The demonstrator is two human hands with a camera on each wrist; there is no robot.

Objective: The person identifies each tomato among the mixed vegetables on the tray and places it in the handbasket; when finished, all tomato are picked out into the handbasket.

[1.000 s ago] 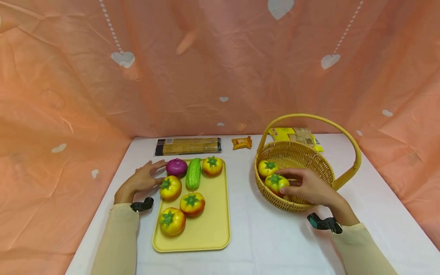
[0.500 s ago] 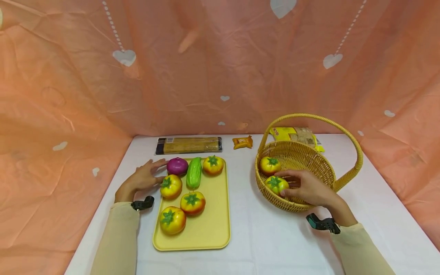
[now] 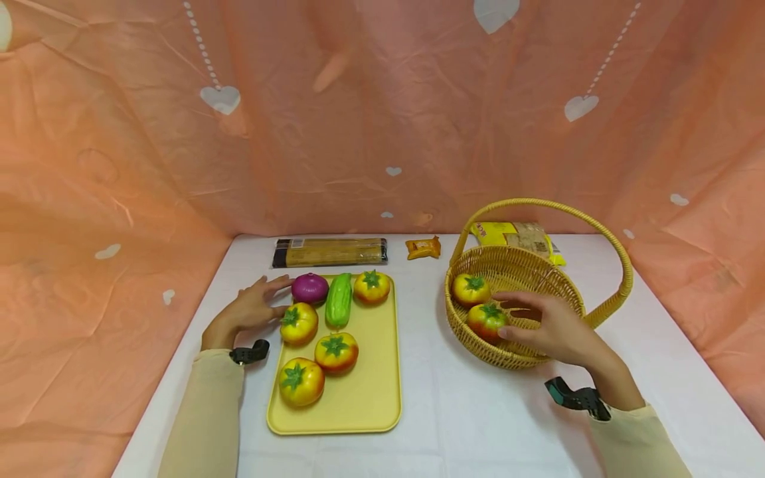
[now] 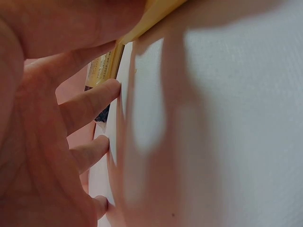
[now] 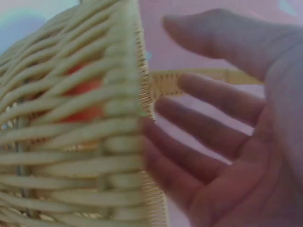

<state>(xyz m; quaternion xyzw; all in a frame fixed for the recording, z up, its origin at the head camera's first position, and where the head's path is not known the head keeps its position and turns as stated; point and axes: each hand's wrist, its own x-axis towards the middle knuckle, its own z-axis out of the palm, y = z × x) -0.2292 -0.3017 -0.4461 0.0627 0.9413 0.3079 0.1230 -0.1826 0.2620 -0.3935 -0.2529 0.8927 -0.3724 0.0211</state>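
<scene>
Two yellow-red toy tomatoes lie in the wicker basket (image 3: 526,364) at the right, a rear one (image 3: 471,290) and a front one (image 3: 487,322). Over the basket, my right hand (image 3: 552,325) has its fingers spread and holds nothing, thumb tip right by the front tomato. In the right wrist view, basket weave covers the left side. My left hand (image 3: 248,311) stays at the left edge of the yellow tray (image 3: 373,398), fingers extended. Its thumb is close to a tomato (image 3: 299,323) and its forefinger close to a purple onion (image 3: 310,288). A green cucumber (image 3: 339,300) lies beside the onion.
Further tomatoes (image 3: 301,382) sit on the tray. Behind it lie a pack of dry noodles (image 3: 335,252) and a small orange packet (image 3: 423,247). A yellow bag (image 3: 516,238) lies behind the basket, whose tall handle (image 3: 621,265) arches over it. An orange curtain (image 3: 382,119) hangs behind the white table.
The right hand has let go of the front tomato in the basket and drawn back slightly right, fingers wider. The two basket tomatoes shifted and turned a little. The left hand has stayed put.
</scene>
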